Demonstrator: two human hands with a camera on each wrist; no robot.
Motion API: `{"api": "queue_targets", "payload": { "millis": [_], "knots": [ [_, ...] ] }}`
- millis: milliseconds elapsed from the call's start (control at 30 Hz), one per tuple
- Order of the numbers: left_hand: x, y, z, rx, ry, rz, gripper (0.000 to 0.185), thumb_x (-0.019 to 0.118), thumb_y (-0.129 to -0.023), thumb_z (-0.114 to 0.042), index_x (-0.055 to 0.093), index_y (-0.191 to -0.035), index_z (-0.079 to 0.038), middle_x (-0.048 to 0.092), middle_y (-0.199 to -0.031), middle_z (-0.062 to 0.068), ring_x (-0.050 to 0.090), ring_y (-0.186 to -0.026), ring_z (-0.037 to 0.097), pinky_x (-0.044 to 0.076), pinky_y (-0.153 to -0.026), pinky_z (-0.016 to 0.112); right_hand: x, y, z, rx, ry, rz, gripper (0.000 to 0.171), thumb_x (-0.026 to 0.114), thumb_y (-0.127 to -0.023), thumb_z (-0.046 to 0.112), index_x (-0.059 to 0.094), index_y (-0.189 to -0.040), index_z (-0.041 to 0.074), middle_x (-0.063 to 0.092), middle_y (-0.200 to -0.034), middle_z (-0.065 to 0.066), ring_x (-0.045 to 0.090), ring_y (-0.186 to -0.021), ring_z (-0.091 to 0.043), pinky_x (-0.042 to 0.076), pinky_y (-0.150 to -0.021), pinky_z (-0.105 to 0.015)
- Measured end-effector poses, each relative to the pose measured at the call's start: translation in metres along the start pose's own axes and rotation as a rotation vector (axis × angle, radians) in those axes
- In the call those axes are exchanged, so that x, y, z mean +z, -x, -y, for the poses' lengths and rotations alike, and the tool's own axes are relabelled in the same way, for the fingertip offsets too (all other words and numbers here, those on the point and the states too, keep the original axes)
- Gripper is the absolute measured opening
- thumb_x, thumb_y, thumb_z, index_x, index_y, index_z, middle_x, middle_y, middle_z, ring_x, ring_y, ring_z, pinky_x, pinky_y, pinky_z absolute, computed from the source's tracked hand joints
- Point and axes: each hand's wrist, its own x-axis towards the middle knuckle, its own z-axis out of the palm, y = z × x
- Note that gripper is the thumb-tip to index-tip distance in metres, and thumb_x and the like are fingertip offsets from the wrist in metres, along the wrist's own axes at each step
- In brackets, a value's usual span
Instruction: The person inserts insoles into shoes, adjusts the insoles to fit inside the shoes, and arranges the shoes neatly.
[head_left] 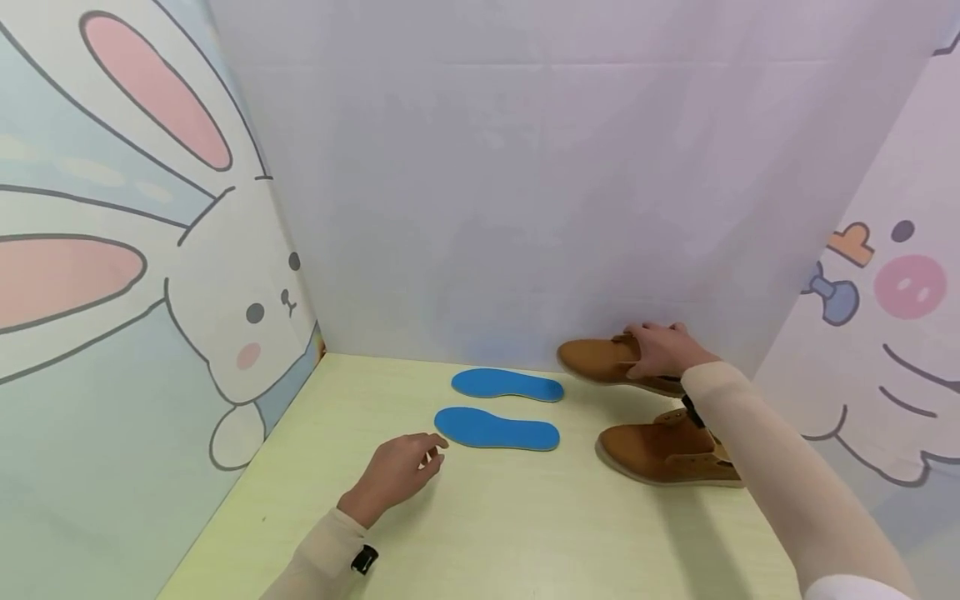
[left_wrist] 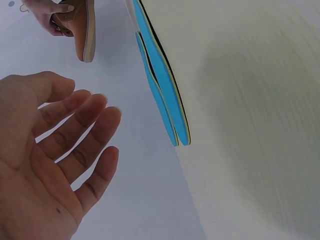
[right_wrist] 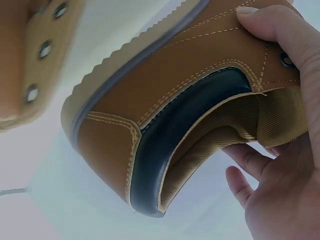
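Two blue insoles [head_left: 497, 430] lie flat, side by side with a narrow gap, on our pale worktop [head_left: 525, 533]. We hold our left hand [head_left: 397, 468] near the closer one, its fingers loosely bent and slightly spread, with nothing in its grasp. To the right of the insoles, our right hand [head_left: 662, 350] grips the far brown shoe [head_left: 595, 358] around its upper, thumb pressed on one side; we cannot tell whether the sole touches down. Closer to us, the near brown shoe [head_left: 636, 450] stands upright, toe pointing left.
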Motion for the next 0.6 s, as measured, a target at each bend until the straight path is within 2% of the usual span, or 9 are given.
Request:
{"api": "queue_targets", "payload": {
  "millis": [300, 600],
  "knots": [
    [-0.002, 0.003, 0.002, -0.022, -0.010, -0.027, 0.017, 0.075, -0.093, -0.018, 0.075, -0.110, -0.016, 0.068, -0.083, -0.011, 0.061, -0.071, 0.004, 0.049, -0.059, 0.022, -0.012, 0.002, 0.054, -0.119, 0.126, -0.092, 0.080, 0.083, -0.078, 0.049, 0.056, -0.140, 0.008, 0.060, -0.126, -0.017, 0.059, -0.108, -0.034, 0.036, -0.095, -0.061],
    [-0.006, 0.008, 0.007, -0.071, 0.011, -0.004, 0.018, 0.074, -0.094, -0.020, 0.076, -0.111, -0.015, 0.067, -0.082, -0.013, 0.059, -0.071, 0.004, 0.048, -0.059, 0.022, 0.001, 0.008, 0.101, -0.235, 0.202, -0.142, 0.079, 0.081, -0.075, 0.057, 0.059, -0.137, 0.013, 0.063, -0.117, -0.008, 0.061, -0.097, -0.024, 0.039, -0.097, -0.053]
  ]
}}
